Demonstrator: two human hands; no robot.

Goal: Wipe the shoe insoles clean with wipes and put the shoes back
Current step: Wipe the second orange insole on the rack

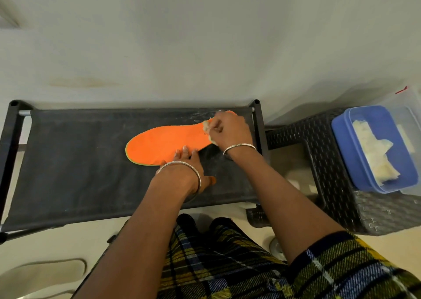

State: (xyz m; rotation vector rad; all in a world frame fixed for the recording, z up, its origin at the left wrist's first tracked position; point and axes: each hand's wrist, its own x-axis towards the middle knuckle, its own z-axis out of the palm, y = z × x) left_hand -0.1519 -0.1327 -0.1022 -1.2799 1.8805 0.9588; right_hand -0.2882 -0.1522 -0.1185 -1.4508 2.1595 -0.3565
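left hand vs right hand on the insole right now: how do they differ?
The left hand lies flat, fingers straight, pressing the orange insole down; the right hand is curled round a wipe.
The left hand sits at the insole's near edge, about mid-length; the right hand is at its right end.
Shared: each wrist wears a silver bangle.

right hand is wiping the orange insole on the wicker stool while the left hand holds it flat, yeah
No. The head view shows the orange insole on the black fabric rack, not the wicker stool beside it. The right hand does wipe it with a wipe while the left hand holds it flat.
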